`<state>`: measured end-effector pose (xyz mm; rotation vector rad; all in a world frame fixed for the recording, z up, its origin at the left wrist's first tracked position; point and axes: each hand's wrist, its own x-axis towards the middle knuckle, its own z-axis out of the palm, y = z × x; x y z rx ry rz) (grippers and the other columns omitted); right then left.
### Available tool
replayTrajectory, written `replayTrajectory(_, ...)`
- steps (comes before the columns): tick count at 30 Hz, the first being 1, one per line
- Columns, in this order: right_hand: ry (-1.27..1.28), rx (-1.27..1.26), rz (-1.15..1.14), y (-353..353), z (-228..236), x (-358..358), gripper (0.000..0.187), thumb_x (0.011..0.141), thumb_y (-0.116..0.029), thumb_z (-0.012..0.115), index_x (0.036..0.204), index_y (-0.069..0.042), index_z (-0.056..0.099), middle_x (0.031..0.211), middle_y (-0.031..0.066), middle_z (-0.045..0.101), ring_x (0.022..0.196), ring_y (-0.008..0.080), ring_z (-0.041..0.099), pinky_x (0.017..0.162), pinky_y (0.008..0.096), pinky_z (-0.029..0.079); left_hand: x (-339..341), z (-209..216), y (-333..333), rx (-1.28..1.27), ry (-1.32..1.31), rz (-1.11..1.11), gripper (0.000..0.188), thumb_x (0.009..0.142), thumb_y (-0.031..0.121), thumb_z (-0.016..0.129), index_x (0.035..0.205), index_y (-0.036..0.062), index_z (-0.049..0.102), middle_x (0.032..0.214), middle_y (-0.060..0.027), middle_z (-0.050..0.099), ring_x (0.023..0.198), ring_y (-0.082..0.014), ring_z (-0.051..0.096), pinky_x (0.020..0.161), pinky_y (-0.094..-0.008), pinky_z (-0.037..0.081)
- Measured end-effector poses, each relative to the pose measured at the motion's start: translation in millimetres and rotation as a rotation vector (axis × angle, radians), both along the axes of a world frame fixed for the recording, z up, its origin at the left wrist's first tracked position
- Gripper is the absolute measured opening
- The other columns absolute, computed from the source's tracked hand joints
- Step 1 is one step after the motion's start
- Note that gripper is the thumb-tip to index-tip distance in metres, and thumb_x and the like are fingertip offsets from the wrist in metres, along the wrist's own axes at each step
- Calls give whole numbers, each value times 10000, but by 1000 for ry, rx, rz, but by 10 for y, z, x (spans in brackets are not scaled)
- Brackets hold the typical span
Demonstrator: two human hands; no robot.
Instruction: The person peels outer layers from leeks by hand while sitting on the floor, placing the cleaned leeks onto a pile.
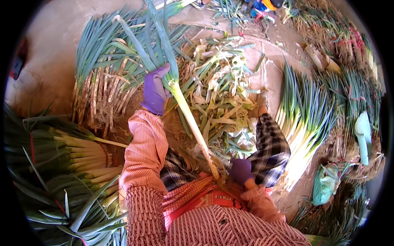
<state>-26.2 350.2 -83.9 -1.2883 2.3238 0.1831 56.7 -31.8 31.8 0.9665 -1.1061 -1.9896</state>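
Note:
A long green onion (191,120) slants across the middle, its dark green leaves pointing up and away and its root end down by my lap. My left hand (155,89), in a purple and grey glove, is wrapped round it where the leaves meet the white stalk. Close beside the roots is my right hand (241,171), also in a purple glove. Its fingers are curled in, and what they hold, if anything, is hidden. Between my legs and beyond lies a heap of stripped yellowish leaves (223,88).
Untrimmed green onions (100,82) with soil on their roots lie at the far left. Cleaned green onions (301,127) are piled right of my leg. Tied bundles (88,153) are stacked near left, others (353,94) at the right. A green plastic bag (324,186) lies at the near right.

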Motion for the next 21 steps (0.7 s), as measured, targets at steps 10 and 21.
replayTrajectory(10, -1960, -686, -613, -2002, 837, -356, 449, 941, -372, 476, 1092, 34, 594, 723, 141, 624, 553, 236, 595, 544, 385, 486, -212, 143, 268, -131, 276, -367, 363, 854, 223, 593, 1113, -31, 570, 652, -54, 591, 465, -105, 490, 411, -244, 374)
replayTrajectory(21, -1080, -1062, -413, -2109, 1053, -495, 116, 834, -85, 655, 898, 12, 655, 713, 52, 633, 586, 81, 553, 525, 233, 455, -331, -35, 233, 212, 220, -359, 210, 857, 222, 657, 1000, 105, 556, 598, 15, 551, 369, -88, 444, 324, -234, 309)
